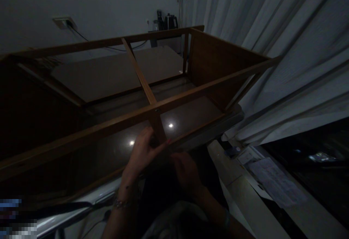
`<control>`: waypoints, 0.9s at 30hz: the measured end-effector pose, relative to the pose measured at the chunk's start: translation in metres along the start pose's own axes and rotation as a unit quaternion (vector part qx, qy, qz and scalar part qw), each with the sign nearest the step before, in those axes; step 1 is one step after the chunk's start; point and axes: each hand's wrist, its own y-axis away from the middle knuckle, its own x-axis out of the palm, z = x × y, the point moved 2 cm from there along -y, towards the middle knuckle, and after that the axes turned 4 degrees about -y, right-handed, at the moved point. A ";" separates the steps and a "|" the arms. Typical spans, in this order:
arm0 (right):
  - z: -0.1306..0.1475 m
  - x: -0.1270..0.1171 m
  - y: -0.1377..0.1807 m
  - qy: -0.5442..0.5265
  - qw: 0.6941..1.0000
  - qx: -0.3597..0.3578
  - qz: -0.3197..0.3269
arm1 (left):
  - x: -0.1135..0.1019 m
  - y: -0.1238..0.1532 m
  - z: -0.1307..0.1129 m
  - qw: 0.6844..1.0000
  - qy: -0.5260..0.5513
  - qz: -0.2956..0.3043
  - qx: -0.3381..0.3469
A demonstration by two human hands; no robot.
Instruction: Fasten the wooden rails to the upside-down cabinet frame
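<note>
A wooden cabinet frame point(185, 95) with open sides lies across a low surface in front of me, in dim light. A short wooden upright point(156, 122) runs down from its near rail, below a small metal fastener point(156, 110). My left hand point(141, 150) is closed around that upright, fingers behind it and thumb stretched across to the right. Lower and slightly right, my right hand point(187, 170) is held with bent fingers close to the foot of the upright. Deep shadow hides what its fingertips touch or hold, if anything.
A wooden cross bar point(140, 73) spans the frame, with a brown end panel point(218, 64) at right. White curtains point(272, 50) hang on the right. Papers point(275, 181) lie low at right. Behind stand a black kettle point(171, 21) and a wall socket point(64, 23) with a cable.
</note>
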 end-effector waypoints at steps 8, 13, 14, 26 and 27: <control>-0.003 0.002 0.003 0.001 1.000 0.008 0.001 | 0.001 0.001 0.000 1.000 -0.006 -0.007 0.000; 0.001 0.008 0.005 0.034 0.998 -0.044 0.027 | 0.000 0.001 0.001 1.000 -0.002 -0.008 -0.001; 0.002 0.009 0.004 0.037 0.997 -0.053 0.038 | 0.001 0.001 0.001 1.000 0.000 -0.006 -0.005; 0.005 0.011 0.004 -0.167 0.971 0.171 0.008 | 0.001 0.001 0.000 1.000 0.009 -0.001 -0.008; 0.006 0.012 0.005 -0.185 0.964 0.189 0.007 | 0.001 0.001 0.000 1.000 0.011 0.000 -0.007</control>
